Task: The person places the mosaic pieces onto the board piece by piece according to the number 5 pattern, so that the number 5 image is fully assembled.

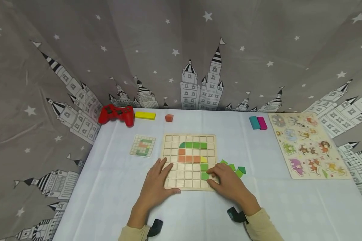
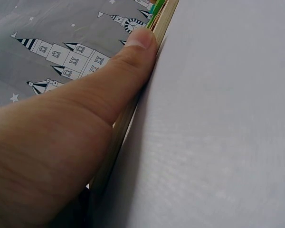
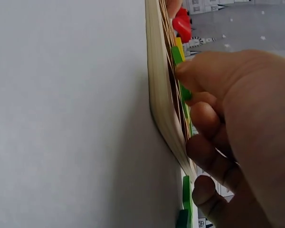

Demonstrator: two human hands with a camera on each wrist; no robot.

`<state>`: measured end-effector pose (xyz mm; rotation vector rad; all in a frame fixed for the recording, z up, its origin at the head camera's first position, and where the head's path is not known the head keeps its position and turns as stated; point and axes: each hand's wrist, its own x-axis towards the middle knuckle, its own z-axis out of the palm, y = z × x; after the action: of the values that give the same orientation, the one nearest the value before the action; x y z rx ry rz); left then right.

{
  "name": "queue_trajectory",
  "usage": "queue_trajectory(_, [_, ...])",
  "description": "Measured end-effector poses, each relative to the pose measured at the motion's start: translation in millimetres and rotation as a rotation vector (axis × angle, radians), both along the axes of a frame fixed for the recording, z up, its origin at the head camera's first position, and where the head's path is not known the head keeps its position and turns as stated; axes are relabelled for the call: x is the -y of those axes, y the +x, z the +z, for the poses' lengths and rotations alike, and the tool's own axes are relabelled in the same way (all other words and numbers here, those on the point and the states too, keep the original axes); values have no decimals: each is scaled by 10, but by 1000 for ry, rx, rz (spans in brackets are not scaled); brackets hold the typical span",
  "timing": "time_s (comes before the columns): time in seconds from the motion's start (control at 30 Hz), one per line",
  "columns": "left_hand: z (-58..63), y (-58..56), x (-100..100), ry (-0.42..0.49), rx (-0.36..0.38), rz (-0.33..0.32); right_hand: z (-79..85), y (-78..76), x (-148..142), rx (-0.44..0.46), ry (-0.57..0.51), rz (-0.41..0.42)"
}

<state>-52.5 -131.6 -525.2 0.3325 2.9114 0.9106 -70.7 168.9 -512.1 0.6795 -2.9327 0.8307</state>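
A wooden grid board (image 1: 173, 184) lies on the white table with coloured tiles in its cells. A green row runs along the top, orange tiles (image 1: 189, 159) stand below it, then a yellow tile (image 1: 203, 159) and green ones lead downward. My left hand (image 1: 157, 179) rests at the board's lower left corner, fingers spread over its left side, thumb at the near edge. With thumb and fingertips my right hand (image 1: 229, 182) pinches a green square tile (image 1: 204, 176) at the board's lower right; the right wrist view shows that green tile (image 3: 177, 56) against the thumb.
Loose green tiles (image 1: 239, 173) lie right of the board. A small pattern card (image 1: 134, 149) is to its left. Farther back are a red game controller (image 1: 117, 114), a yellow block (image 1: 145, 115), an orange block (image 1: 169, 117), and teal (image 1: 254, 123) and magenta blocks. An animal puzzle (image 1: 312, 147) lies at right.
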Motion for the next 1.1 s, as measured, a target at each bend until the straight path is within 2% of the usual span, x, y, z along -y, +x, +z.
queue_trajectory(0.3, [8, -19, -15, -5, -4, 6, 10, 3, 43, -9, 32, -42])
queue_trajectory(0.8, [-9, -4, -4, -8, -5, 12, -9, 13, 80, -8, -30, -73])
queue_trajectory(1.1, [-23, -21, -6, -11, -2, 11, 6, 24, 91, 25, -16, -102])
